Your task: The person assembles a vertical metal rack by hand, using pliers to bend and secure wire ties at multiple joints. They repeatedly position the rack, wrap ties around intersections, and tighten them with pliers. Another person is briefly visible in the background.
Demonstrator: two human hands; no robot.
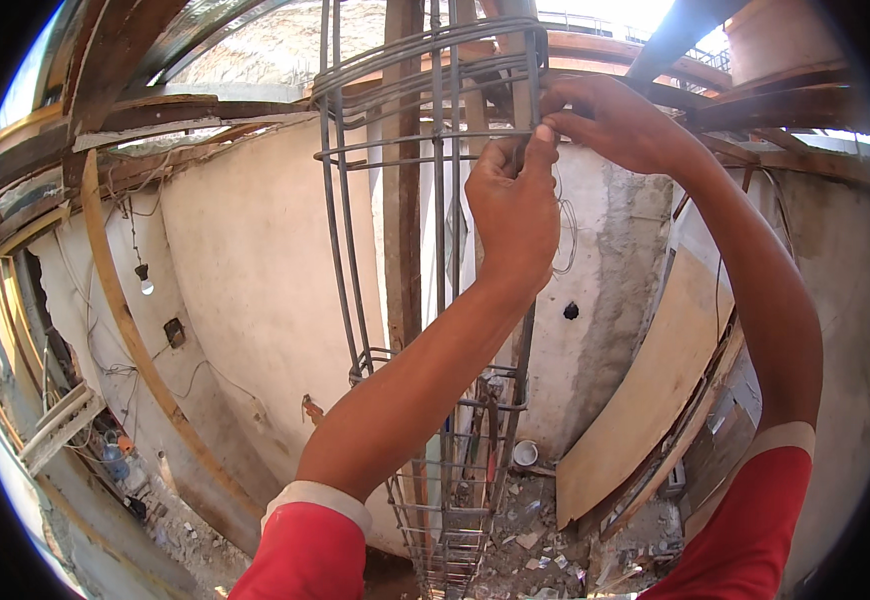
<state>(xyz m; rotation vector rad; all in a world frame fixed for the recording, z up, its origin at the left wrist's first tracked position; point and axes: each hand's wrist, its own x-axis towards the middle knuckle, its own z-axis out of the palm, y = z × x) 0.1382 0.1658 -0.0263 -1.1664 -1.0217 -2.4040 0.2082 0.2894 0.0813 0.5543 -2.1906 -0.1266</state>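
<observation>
A tall column cage of steel rebar (439,190) stands in front of me, with several square stirrups (385,78) bunched near its top. My left hand (515,205) is raised at the cage's right corner bar, thumb and fingers pinched together beside a lower stirrup (405,160). Just above and to the right, my right hand (610,122) meets the same corner with bent fingers closed together. Whatever is between the fingertips is too small or hidden to make out. Loops of thin wire (567,240) hang beside my left wrist; whether that hand holds them is unclear.
Wooden beams (145,115) cross overhead, and a wooden post (402,230) rises behind the bars. At the right, a curved-looking plywood sheet (645,380) leans on the wall. A light bulb (146,284) hangs left. Rubble (535,535) and a white bucket (525,453) lie below.
</observation>
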